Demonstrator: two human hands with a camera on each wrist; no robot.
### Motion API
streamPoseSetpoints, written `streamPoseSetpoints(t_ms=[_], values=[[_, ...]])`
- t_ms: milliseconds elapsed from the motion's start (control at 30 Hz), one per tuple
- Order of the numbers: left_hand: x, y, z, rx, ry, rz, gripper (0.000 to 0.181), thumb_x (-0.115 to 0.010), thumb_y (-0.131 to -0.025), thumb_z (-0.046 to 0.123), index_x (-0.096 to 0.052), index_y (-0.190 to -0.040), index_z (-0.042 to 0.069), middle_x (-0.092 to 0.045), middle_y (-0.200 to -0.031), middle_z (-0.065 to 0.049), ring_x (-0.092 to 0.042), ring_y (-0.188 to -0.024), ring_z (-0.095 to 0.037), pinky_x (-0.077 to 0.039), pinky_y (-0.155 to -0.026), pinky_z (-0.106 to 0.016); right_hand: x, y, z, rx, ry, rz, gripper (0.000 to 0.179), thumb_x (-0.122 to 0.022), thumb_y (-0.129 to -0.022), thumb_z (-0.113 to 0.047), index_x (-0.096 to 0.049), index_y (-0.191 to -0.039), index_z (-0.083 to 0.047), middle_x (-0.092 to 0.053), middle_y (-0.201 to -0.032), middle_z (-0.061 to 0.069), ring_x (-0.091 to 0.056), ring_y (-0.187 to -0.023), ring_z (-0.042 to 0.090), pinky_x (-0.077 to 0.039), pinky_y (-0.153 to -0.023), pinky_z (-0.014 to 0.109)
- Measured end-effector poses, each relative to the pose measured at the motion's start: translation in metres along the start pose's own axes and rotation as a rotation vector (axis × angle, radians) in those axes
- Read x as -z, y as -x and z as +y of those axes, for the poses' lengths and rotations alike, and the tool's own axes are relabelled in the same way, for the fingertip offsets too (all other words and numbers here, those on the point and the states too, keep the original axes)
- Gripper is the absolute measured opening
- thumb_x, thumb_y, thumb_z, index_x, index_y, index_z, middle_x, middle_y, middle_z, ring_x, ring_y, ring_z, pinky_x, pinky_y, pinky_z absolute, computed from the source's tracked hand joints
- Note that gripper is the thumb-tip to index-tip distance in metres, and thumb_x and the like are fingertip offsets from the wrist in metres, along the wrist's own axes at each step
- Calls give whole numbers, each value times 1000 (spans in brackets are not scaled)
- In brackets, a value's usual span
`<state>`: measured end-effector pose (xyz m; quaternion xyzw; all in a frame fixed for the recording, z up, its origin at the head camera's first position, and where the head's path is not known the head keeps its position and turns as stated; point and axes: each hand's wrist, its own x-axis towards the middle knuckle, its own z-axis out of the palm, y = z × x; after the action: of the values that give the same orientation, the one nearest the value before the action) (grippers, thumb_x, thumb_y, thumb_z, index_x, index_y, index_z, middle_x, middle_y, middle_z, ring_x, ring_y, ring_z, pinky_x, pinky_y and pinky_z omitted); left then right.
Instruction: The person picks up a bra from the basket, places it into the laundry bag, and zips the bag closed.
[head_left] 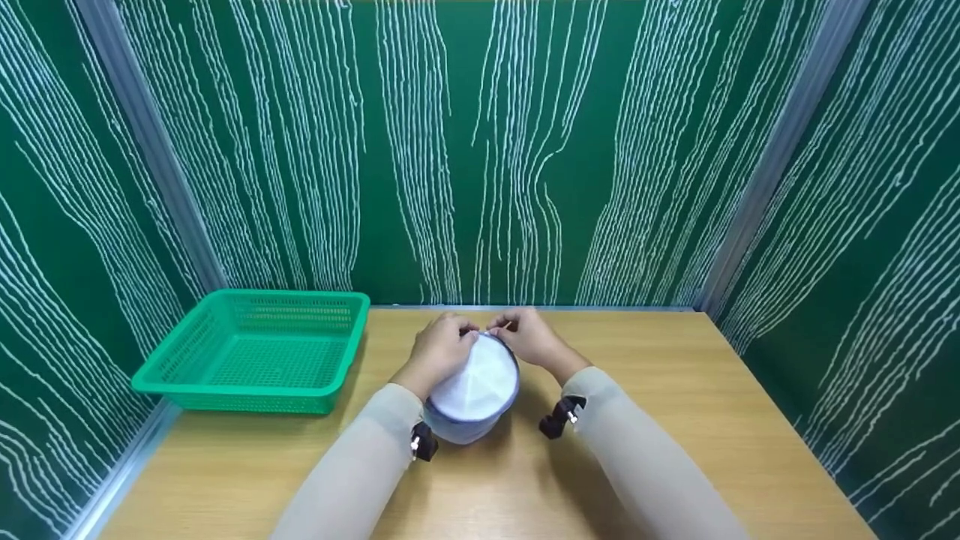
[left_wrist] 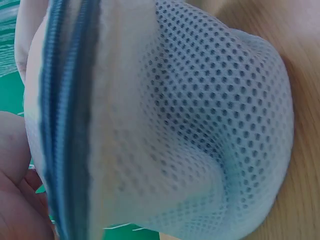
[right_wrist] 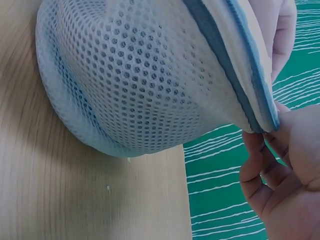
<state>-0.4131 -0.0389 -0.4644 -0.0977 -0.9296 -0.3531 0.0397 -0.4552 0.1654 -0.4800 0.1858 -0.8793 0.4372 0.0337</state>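
A round white mesh laundry bag [head_left: 474,386] with a pale lid stands on the table between my hands. Around its upper edge runs a blue zipper [left_wrist: 62,120], and the honeycomb mesh side [right_wrist: 135,75] bulges and folds inward. My left hand [head_left: 441,349] grips the far left part of the lid's rim, thumb on top. On the far right part of that rim, my right hand [head_left: 529,337] pinches the zipper's edge between thumb and fingers. Whether a zipper pull lies within that pinch is hidden by the fingertips.
A green plastic basket [head_left: 345,375] sits at the table's back left. The wooden table [head_left: 660,375] is bounded by green panels [head_left: 465,150] with white wavy lines. Dark wrist devices [head_left: 562,417] are worn at both cuffs.
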Motion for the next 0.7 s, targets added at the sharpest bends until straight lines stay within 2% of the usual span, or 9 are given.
streamPoseSetpoints(t_ms=[133, 333, 533, 700], values=[[1, -2, 1, -2, -3, 6, 25, -66, -116, 28, -83, -128, 15, -73, -143, -7, -67, -137, -31, -52, -123, -55, -1, -2, -2, 23, 6, -5, 11, -75, -108, -3, -86, -109, -5, -85, -111, 13, -77, -102, 26, -64, -84, 29], [1, -7, -2, 5, 24, 3, 21, -69, -115, 27, -84, -120, 14, -77, -134, -7, -71, -127, -29, -57, -116, -51, -3, -4, 0, 64, -3, 2, 12, -74, -107, 0, -86, -108, -1, -85, -108, 16, -78, -98, 24, -65, -83, 28], [-2, -6, -7, 26, 52, -8, 20, -67, -115, 27, -82, -120, 14, -77, -131, -6, -71, -122, -26, -58, -114, -49, -4, 0, -1, 40, 1, -4, 11, -76, -106, -1, -86, -109, -2, -85, -109, 16, -78, -98, 21, -65, -83, 26], [0, -4, -9, 19, 62, 12, 20, -67, -115, 26, -82, -119, 14, -79, -127, -7, -72, -120, -27, -60, -111, -50, -4, 1, -1, 54, 1, -4, 11, -75, -106, -1, -86, -109, -1, -85, -107, 16, -78, -95, 18, -66, -82, 27]])
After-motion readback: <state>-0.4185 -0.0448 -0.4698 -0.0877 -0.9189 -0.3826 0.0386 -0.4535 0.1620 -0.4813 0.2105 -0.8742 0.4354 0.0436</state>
